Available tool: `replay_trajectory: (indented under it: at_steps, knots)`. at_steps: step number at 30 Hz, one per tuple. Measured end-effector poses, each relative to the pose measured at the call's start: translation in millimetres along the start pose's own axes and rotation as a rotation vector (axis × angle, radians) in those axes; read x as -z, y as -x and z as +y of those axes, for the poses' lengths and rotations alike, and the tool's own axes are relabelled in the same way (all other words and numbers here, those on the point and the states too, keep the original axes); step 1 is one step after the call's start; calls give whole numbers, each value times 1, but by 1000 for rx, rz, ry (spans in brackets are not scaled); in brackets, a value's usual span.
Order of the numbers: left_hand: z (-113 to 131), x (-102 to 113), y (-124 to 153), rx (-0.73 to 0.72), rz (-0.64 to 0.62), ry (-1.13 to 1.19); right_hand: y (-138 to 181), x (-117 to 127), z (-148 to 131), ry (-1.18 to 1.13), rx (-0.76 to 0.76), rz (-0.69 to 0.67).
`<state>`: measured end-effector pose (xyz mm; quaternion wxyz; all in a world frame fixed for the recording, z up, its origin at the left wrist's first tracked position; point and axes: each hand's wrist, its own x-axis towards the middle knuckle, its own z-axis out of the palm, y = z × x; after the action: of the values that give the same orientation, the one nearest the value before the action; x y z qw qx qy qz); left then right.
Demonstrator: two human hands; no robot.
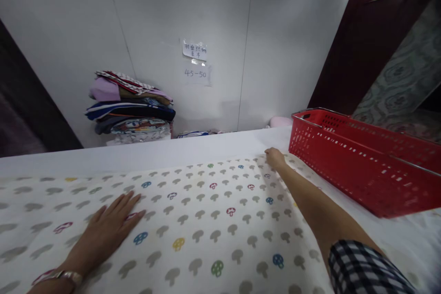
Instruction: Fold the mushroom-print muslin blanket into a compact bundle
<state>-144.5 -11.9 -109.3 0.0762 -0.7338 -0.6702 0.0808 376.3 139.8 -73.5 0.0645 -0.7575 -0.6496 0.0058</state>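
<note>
A white cloth (206, 202) printed with grey and coloured mushrooms lies spread across the table in front of me. My left hand (106, 229) rests flat on the cloth's left part, palm down, fingers stretched out. A bracelet circles that wrist. My right hand (275, 158) reaches to the far edge of the cloth, near its right end, with the fingers pinched together at that edge. My fingertips there are small and partly hidden. The cloth lies mostly smooth, with slight creases at the right.
A red plastic basket (358, 165) with metal handles stands on the white table (165, 152) at the right, close to my right forearm. Behind the table's far edge, folded fabrics (132, 105) are stacked at the left. Two paper notes (195, 62) hang on the pale wall.
</note>
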Motion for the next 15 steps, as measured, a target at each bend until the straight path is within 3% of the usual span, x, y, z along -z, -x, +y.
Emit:
replay_trajectory:
  at_steps: [7,15]
  knots:
    - [-7,-18,-5,45,58,80,-22,-8,31,113,-16,-102]
    - [-18,-39,-7,-11,173,120,-24,-13,41,140,9,-71]
